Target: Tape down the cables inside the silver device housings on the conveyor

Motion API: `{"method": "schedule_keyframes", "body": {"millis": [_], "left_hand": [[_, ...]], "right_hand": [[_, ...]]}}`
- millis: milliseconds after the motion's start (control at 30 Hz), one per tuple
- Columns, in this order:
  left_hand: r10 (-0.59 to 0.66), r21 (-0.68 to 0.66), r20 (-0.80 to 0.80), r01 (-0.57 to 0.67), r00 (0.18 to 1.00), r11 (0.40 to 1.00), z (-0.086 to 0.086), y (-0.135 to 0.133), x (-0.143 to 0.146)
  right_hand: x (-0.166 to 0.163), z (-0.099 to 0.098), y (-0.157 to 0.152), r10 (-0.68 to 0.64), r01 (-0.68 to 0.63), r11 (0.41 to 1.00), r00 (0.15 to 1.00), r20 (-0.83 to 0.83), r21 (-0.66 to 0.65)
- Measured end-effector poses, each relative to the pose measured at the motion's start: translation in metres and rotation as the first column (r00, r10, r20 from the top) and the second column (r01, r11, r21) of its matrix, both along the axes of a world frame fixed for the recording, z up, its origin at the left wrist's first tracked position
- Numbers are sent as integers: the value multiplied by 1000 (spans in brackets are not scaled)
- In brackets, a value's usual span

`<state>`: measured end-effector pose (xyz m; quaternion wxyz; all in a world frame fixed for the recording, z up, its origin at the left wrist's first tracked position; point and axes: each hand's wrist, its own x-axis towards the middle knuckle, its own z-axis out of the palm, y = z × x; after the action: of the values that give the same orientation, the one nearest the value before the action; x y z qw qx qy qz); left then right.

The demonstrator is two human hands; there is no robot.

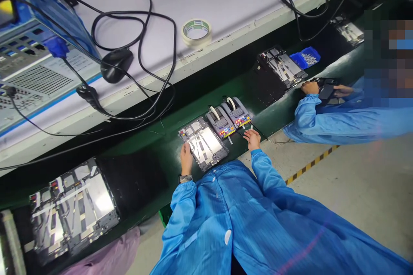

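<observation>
An opened tablet (208, 145), its metal plate and flat cables exposed, lies on the green belt in front of me. My left hand (186, 161) is closed on its left edge. To the tablet's right stand two small grey tape dispensers (222, 126) with white rolls and colourful labels. A white tape strip (230, 140) hangs from the front of the nearer one. Just before the farther dispenser (239, 113), my right hand (252, 139) pinches a short white strip at its fingertips.
More opened tablets (87, 206) lie at the left, and another (284, 68) farther right beside a blue tray (306, 58) of small parts. A co-worker's hands (311, 88) hold a dark device. The shelf bears a tape roll (196, 32), a mouse (116, 65) and looped cables.
</observation>
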<state>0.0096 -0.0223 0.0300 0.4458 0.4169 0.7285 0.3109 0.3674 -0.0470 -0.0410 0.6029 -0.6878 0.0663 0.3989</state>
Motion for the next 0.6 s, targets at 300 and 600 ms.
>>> {"method": "schedule_keyframes", "body": {"millis": [300,600], "left_hand": [[-26,-1,18,26,999,1000,8,0,1],[-43,-5,6,43,999,999,11,2,0]], "right_hand": [[-13,-7,24,-75,75,997,997,-25,-8],[-14,-4,27,-96,95,995,995,-18,-40]]}}
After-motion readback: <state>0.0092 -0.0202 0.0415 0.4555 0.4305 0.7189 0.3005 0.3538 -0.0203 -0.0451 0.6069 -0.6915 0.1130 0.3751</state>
